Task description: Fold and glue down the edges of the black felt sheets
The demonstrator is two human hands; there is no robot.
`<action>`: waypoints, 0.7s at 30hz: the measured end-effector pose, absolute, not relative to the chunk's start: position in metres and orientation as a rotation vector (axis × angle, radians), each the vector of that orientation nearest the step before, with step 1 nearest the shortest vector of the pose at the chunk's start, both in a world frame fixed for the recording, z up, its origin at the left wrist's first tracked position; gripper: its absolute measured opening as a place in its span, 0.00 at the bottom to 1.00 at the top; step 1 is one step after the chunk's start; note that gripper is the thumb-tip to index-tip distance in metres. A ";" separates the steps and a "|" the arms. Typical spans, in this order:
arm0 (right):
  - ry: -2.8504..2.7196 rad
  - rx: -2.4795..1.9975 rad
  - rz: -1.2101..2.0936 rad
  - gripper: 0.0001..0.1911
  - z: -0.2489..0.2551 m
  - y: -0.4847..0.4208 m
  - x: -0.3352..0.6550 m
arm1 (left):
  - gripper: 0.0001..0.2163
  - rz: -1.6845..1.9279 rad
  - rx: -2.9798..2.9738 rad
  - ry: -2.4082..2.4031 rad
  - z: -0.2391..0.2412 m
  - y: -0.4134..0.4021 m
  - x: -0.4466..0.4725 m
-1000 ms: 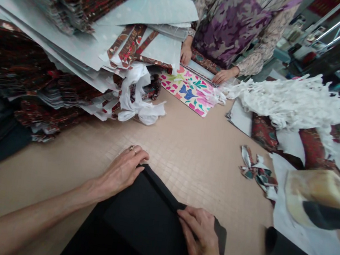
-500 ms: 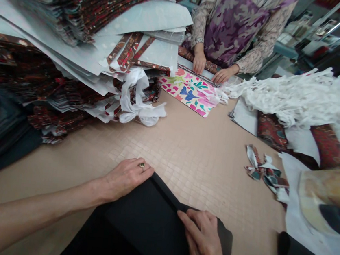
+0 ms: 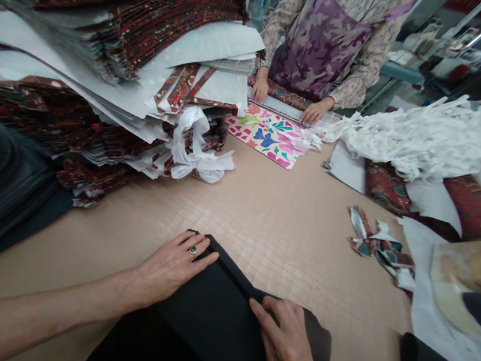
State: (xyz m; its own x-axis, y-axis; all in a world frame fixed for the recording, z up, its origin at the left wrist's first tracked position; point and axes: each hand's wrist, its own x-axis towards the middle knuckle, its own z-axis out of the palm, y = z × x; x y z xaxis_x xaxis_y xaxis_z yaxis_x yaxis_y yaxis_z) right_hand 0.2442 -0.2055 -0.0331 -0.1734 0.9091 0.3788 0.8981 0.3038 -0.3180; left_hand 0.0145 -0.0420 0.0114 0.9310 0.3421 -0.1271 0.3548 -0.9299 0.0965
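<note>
Both hands lie flat on a piece of black fabric (image 3: 211, 322) at the near edge of the tan gridded surface (image 3: 286, 232); the left hand (image 3: 174, 265), a ring on one finger, rests with fingers stretched and loosely spread along the far left corner of the cloth, and the right hand (image 3: 291, 348) presses palm-down further right, its fingertips on a raised fold or seam line that runs slanting between the two hands; neither hand pinches anything, both bear down open.

Judging from this, the step is smoothing or folding that far edge; to do it well the hands should keep the fold taut between them, press evenly along the ridge and keep the corner under the left fingers square, since dark cloth hides small puckers; a slip at either end would likely skew the edge.

To the left a tall stack of patterned fabric and pale paper sheets (image 3: 119, 56) overhangs the surface, well apart from the hands; small printed scraps (image 3: 376, 248) lie to the right; a heap of white strips (image 3: 423, 137) sits beyond them; across the surface another person's hands (image 3: 284, 98) press on a bright floral piece (image 3: 267, 137).
</note>
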 end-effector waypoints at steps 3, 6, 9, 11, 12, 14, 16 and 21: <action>-2.019 -1.647 0.066 0.16 -0.029 -0.206 0.239 | 0.21 -0.074 2.932 0.632 0.020 -0.055 0.028; -2.007 -1.646 0.062 0.16 -0.029 -0.205 0.237 | 0.21 0.061 2.877 0.540 0.027 -0.077 0.045; -2.004 -1.622 0.033 0.16 -0.032 -0.205 0.238 | 0.24 0.053 2.856 0.355 0.026 -0.095 0.060; -2.007 -1.602 0.002 0.17 -0.035 -0.205 0.239 | 0.25 0.006 2.860 0.351 0.021 -0.099 0.062; -2.011 -1.592 -0.014 0.17 -0.037 -0.206 0.240 | 0.26 -0.014 2.862 0.383 0.018 -0.098 0.060; -2.028 -1.575 -0.029 0.17 -0.038 -0.206 0.241 | 0.28 -0.042 2.863 0.468 0.011 -0.090 0.050; -2.050 -1.562 -0.030 0.17 -0.038 -0.206 0.242 | 0.29 -0.063 2.867 0.573 0.006 -0.077 0.034; -2.072 -1.580 0.012 0.16 -0.033 -0.205 0.244 | 0.23 0.007 2.910 0.947 0.009 -0.044 0.004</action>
